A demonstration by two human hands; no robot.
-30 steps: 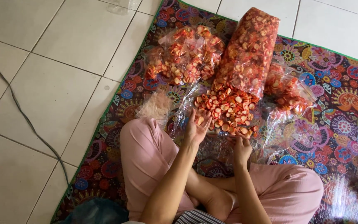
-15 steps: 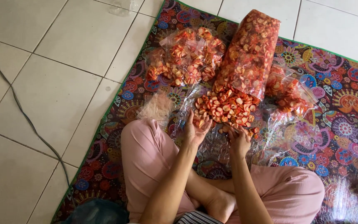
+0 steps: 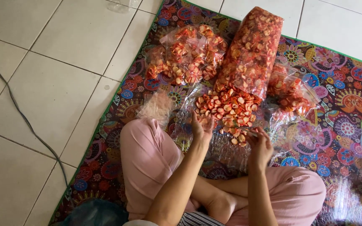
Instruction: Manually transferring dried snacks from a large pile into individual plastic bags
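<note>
A loose pile of orange-red chips spills from a big clear sack of chips lying on the patterned mat. My left hand is at the pile's near edge, cupped around a few chips. My right hand is to the right and nearer my knee, pinching the rim of an empty clear plastic bag that lies in front of my crossed legs in pink trousers.
Small filled bags of chips lie at the back left and to the right of the sack. A flat stack of empty bags lies by my left knee. A dark cable crosses the white floor tiles.
My right hand has drawn back from the pile towards the right and now pinches the bag's rim. My left hand has closed a little at the pile's edge.
</note>
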